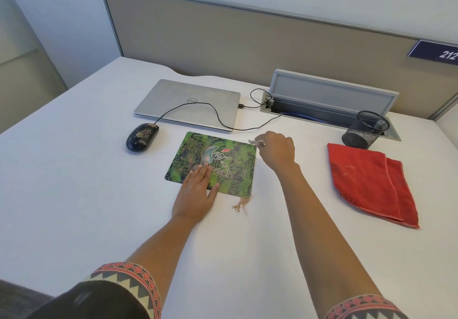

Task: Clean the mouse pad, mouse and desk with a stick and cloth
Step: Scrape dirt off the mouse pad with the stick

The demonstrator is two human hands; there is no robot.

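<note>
Head cam: left hand (195, 192) flat, fingers straight, pinning mouse pad (215, 163) mid-desk. Right hand (277, 151) pinches stick (255, 142) at pad's far-right corner. Best w/ short strokes, sweeping toward crumb pile (241, 206).

The right hand (276, 151) hides most of the stick (255, 142); only a small pale tip shows. The left hand (195, 192) covers part of the lettering on the mouse pad (235, 170). The right edge cuts off the blue sign (436, 52).
</note>
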